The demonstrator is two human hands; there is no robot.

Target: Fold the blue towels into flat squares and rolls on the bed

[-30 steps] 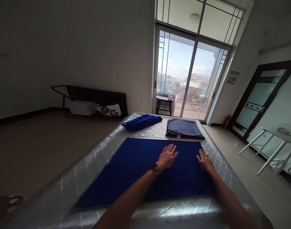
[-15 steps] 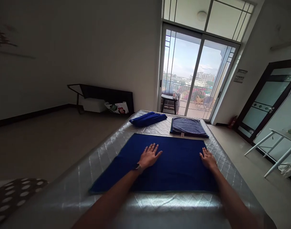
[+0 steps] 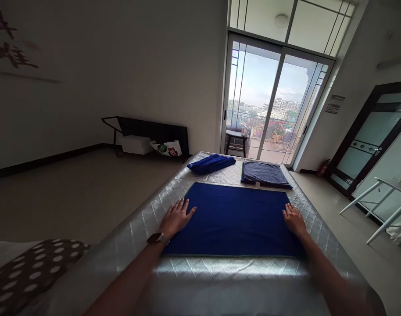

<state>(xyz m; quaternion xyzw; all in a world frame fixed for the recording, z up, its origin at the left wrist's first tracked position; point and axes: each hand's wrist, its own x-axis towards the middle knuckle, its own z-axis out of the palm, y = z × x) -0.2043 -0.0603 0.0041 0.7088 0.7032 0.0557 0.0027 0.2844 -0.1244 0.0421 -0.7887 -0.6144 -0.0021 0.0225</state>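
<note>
A dark blue towel point(image 3: 235, 217) lies spread flat on a silvery quilted mattress point(image 3: 220, 281). My left hand point(image 3: 177, 217) rests flat on the towel's left edge, fingers stretched out, a watch on the wrist. My right hand point(image 3: 294, 219) lies flat on the towel's right edge, fingers spread. Neither hand holds anything. Beyond the towel, a rolled blue towel point(image 3: 211, 163) sits at the far left of the mattress and a folded greyish-blue towel point(image 3: 265, 174) at the far right.
A brown cushion with white dots point(image 3: 29, 272) lies at the lower left. A low dark bench point(image 3: 148, 131) with a box and a bag stands by the left wall. Glass balcony doors point(image 3: 269, 105) are ahead. A white table point(image 3: 381, 197) stands right.
My left hand has slid leftward across the towel from its middle to its left edge. The right hand stayed at the right edge. The view has shifted to the left.
</note>
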